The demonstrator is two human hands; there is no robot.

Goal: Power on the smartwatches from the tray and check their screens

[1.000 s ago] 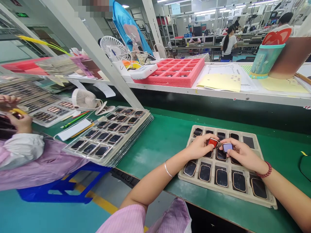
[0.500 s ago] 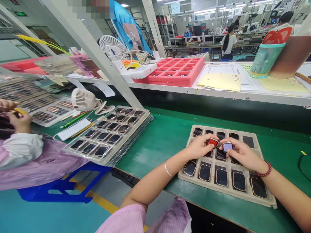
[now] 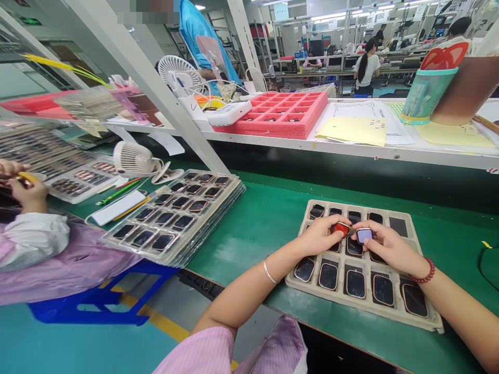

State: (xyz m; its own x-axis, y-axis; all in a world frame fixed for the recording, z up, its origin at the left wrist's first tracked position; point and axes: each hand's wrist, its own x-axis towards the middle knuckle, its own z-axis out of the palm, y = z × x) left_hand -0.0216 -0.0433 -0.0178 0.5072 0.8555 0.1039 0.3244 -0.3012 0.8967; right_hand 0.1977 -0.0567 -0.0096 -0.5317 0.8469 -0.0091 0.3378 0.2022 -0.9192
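Observation:
My left hand (image 3: 322, 234) pinches a small smartwatch-shaped piece with a red face (image 3: 342, 229) and a gold-coloured rim. Close beside it, my right hand (image 3: 384, 242) grips a similar piece with a pale violet face (image 3: 365, 236) between thumb and fingers. Both hands hover over a beige tray (image 3: 331, 297) whose pockets hold several dark, rounded-square watch screens, many with gold rims. One dark screen (image 3: 355, 284) lies in the tray's front row. My hands and forearms cover part of the middle rows.
Left on the green bench stands a stack of clear trays (image 3: 171, 223) with more screens. Behind it is a small white fan (image 3: 134, 158). A pink foam tray (image 3: 280, 117) and a teal cup (image 3: 429, 96) stand on the shelf. At far left are a co-worker's hands (image 3: 29, 192).
My hands and the two pieces stay almost in the same place. Behind the shelf, the person in blue has shifted slightly.

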